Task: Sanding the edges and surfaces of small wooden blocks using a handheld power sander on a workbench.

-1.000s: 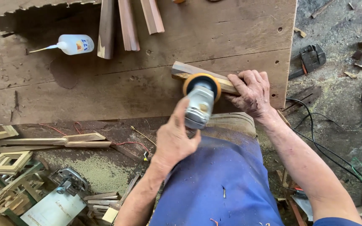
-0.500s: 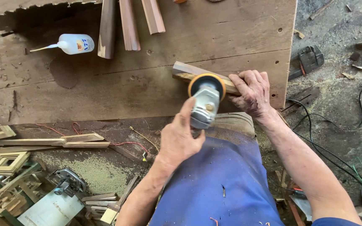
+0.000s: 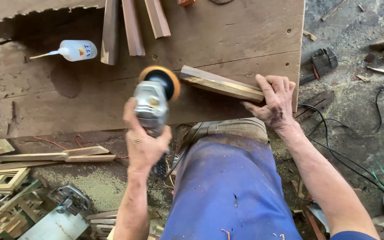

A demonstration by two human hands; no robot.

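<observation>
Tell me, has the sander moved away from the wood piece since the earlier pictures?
Yes. The sander in the left hand went left; its disc, earlier over the wood piece, now sits beside its left end.

We see the wood block lying on the bench near its front edge, under the right hand. The sander, in the left hand, sits left of the block, seemingly just apart. The glue bottle lies far left; three slats lie behind.
</observation>
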